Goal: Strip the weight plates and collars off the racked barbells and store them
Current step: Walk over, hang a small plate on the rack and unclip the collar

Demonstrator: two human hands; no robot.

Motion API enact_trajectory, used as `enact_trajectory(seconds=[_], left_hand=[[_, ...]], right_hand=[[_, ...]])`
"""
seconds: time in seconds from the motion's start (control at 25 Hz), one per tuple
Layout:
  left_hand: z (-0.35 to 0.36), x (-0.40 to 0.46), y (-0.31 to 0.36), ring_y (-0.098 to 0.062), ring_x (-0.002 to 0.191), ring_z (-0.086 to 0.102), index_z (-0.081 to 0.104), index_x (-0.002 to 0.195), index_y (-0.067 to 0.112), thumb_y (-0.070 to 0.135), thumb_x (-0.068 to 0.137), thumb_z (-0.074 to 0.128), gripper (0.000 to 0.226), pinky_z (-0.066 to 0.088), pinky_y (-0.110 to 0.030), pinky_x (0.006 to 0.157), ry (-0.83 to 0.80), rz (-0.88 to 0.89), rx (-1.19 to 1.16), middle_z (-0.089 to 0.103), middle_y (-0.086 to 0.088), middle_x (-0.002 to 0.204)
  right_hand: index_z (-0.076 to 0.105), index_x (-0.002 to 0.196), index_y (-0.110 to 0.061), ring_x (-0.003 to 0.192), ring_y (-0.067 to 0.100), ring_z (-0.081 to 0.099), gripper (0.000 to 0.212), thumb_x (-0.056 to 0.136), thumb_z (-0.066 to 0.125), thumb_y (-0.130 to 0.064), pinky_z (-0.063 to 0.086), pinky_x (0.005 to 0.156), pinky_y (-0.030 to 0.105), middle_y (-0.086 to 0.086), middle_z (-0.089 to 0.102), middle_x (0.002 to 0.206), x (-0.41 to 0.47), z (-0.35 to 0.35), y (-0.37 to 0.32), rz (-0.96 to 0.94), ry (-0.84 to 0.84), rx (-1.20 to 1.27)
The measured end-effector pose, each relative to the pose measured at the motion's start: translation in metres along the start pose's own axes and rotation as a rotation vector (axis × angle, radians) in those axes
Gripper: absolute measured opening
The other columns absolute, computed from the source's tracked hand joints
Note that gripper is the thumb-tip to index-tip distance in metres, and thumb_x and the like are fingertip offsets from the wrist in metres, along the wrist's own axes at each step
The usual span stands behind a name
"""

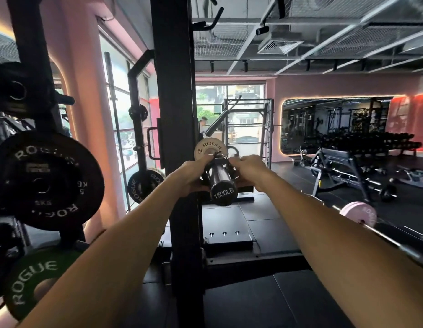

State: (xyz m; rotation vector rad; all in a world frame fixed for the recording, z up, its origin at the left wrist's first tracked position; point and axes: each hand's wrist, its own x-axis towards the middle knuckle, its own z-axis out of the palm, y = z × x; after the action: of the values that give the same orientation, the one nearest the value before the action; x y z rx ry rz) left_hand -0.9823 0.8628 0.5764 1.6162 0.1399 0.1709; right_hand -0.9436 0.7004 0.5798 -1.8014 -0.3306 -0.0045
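Note:
A black barbell sleeve (220, 183), its end cap marked 1500LB, points toward me beside the black rack upright (176, 114). A small white Rogue 0.5 kg plate (209, 145) sits on the sleeve's far part. In front of the plate a metal spring collar (220, 156) circles the sleeve. My left hand (193, 175) grips the collar's left handle and my right hand (249, 170) grips its right handle. My fingers hide most of the collar.
Storage pegs on the left hold a black 5 kg plate (45, 181), a green plate (37, 278) and a small black plate (16, 88). A pink plate (358, 213) sits on another bar at right. Benches and dumbbell racks stand at far right.

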Motion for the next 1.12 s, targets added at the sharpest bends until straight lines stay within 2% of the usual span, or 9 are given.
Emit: enact_trajectory(seconds=[0.12, 0.2, 0.28, 0.52, 0.68, 0.8, 0.92, 1.04, 1.12], left_hand=[[-0.003, 0.031, 0.002, -0.028, 0.089, 0.070, 0.057, 0.119, -0.003, 0.037, 0.089, 0.064, 0.050, 0.058, -0.034, 0.061, 0.024, 0.004, -0.017, 0.068, -0.018, 0.109], [-0.004, 0.056, 0.003, -0.024, 0.078, 0.068, 0.058, 0.116, -0.005, 0.035, 0.091, 0.063, 0.047, 0.056, -0.030, 0.052, 0.071, 0.005, -0.005, 0.068, -0.015, 0.098], [-0.005, 0.082, 0.002, -0.021, 0.072, 0.065, 0.059, 0.117, -0.005, 0.036, 0.091, 0.062, 0.049, 0.052, -0.024, 0.044, 0.117, 0.003, 0.016, 0.067, -0.014, 0.095], [-0.010, 0.158, 0.001, -0.020, 0.072, 0.061, 0.055, 0.120, -0.006, 0.041, 0.092, 0.060, 0.055, 0.047, -0.019, 0.037, 0.171, 0.012, 0.013, 0.061, -0.015, 0.096], [-0.013, 0.198, -0.001, -0.019, 0.070, 0.059, 0.056, 0.112, -0.002, 0.041, 0.094, 0.057, 0.047, 0.046, -0.019, 0.037, 0.186, 0.000, 0.003, 0.060, -0.011, 0.085], [-0.020, 0.216, 0.000, -0.022, 0.075, 0.063, 0.058, 0.108, -0.003, 0.043, 0.092, 0.059, 0.048, 0.051, -0.026, 0.046, 0.157, -0.046, -0.028, 0.064, -0.014, 0.091], [-0.025, 0.221, -0.003, -0.027, 0.090, 0.067, 0.058, 0.120, -0.001, 0.049, 0.082, 0.069, 0.063, 0.056, -0.028, 0.052, 0.111, -0.112, -0.096, 0.067, -0.019, 0.111], [-0.025, 0.219, -0.004, -0.026, 0.091, 0.067, 0.056, 0.125, 0.001, 0.051, 0.081, 0.068, 0.069, 0.055, -0.027, 0.052, 0.096, -0.140, -0.110, 0.067, -0.018, 0.110], [-0.024, 0.217, -0.002, -0.024, 0.086, 0.065, 0.056, 0.124, 0.001, 0.051, 0.085, 0.064, 0.064, 0.053, -0.024, 0.047, 0.097, -0.132, -0.102, 0.065, -0.016, 0.106]], right_hand=[[0.059, 0.112, 0.007, 0.067, 0.033, 0.069, 0.038, 0.095, 0.060, -0.027, 0.058, 0.052, 0.033, 0.027, 0.067, 0.105, 0.039, 0.006, 0.007, -0.007, -0.021, 0.027], [0.060, 0.106, 0.006, 0.066, 0.036, 0.070, 0.036, 0.094, 0.061, -0.028, 0.061, 0.059, 0.040, 0.028, 0.068, 0.100, 0.070, 0.010, 0.010, -0.009, -0.023, 0.030], [0.059, 0.102, 0.006, 0.063, 0.035, 0.069, 0.035, 0.094, 0.061, -0.029, 0.061, 0.059, 0.040, 0.028, 0.068, 0.096, 0.101, 0.013, 0.013, -0.012, -0.029, 0.018], [0.060, 0.093, 0.002, 0.066, 0.040, 0.070, 0.027, 0.092, 0.062, -0.025, 0.061, 0.063, 0.044, 0.029, 0.068, 0.096, 0.183, 0.025, 0.025, -0.025, -0.036, -0.010], [0.061, 0.095, 0.003, 0.064, 0.039, 0.070, 0.030, 0.090, 0.064, -0.026, 0.061, 0.058, 0.045, 0.029, 0.067, 0.096, 0.222, 0.032, 0.029, -0.040, -0.017, -0.044], [0.059, 0.094, 0.005, 0.060, 0.038, 0.069, 0.033, 0.089, 0.067, -0.026, 0.061, 0.058, 0.046, 0.028, 0.067, 0.090, 0.239, 0.031, 0.027, -0.053, -0.047, -0.071], [0.061, 0.088, 0.005, 0.076, 0.041, 0.069, 0.040, 0.085, 0.070, -0.034, 0.057, 0.076, 0.053, 0.027, 0.068, 0.089, 0.247, 0.032, 0.026, -0.119, 0.005, -0.212], [0.059, 0.081, -0.003, 0.082, 0.032, 0.062, 0.034, 0.090, 0.061, -0.035, 0.051, 0.076, 0.038, 0.017, 0.064, 0.085, 0.240, 0.037, 0.016, -0.268, 0.081, -0.520], [0.065, 0.090, -0.001, 0.090, 0.033, 0.060, 0.032, 0.094, 0.055, -0.032, 0.047, 0.078, 0.036, 0.017, 0.064, 0.093, 0.235, 0.040, 0.004, -0.390, 0.066, -0.688]])
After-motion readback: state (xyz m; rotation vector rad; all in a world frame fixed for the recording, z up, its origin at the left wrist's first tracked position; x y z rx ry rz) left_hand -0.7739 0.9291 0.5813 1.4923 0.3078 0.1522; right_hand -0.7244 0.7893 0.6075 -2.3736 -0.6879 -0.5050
